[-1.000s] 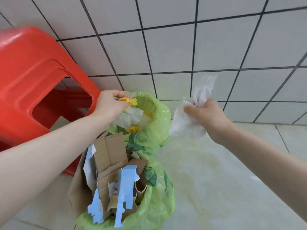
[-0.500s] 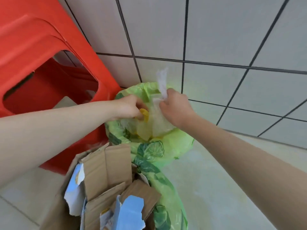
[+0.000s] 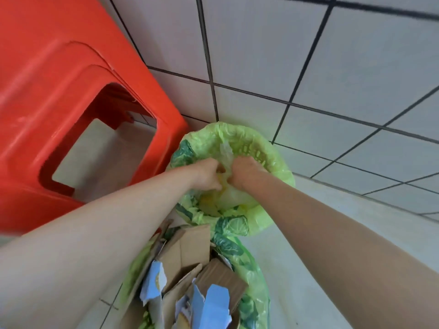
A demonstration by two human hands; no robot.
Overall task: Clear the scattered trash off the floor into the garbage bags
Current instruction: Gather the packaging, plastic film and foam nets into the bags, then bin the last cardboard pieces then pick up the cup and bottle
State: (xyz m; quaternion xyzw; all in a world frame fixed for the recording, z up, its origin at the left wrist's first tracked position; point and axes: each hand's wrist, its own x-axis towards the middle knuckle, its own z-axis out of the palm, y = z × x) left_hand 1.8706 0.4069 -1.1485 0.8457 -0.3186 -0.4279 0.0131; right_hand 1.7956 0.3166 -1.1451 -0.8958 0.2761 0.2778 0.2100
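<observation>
**Both hands down in the far bag, stuffing the plastic wad**

Standing right here watching. The right hand (image 3: 244, 170) has its fingers curled round a crumpled clear plastic wrapper (image 3: 226, 153), with a tuft of it poking up above the knuckles. The left hand (image 3: 207, 174) is curled too, knuckle to knuckle with the right, and seems to be pinching something yellow (image 3: 219, 180) against the same wad, though I can't really tell what it is. Both hands sit inside the mouth of the far green bag (image 3: 273, 157), so that's where the trash is.

My guess is that stuff handles like nothing: featherlight, soft, crinkly, springs back up once you let go. Best to grab it bunched in the fist and push it low, otherwise it'll puff back over the rim. The bag is thin film as well, so the rim will fold in if you lean on it.

Inside the far bag there's more pale plastic and yellow bits under the hands. The near green bag (image 3: 255, 281) is packed with torn cardboard (image 3: 187, 252) and blue-and-white carton scraps (image 3: 213, 307), sticking well above its edge. A red plastic stool (image 3: 71, 91) stands just left of the bags, against the tiled wall (image 3: 332, 67).
</observation>
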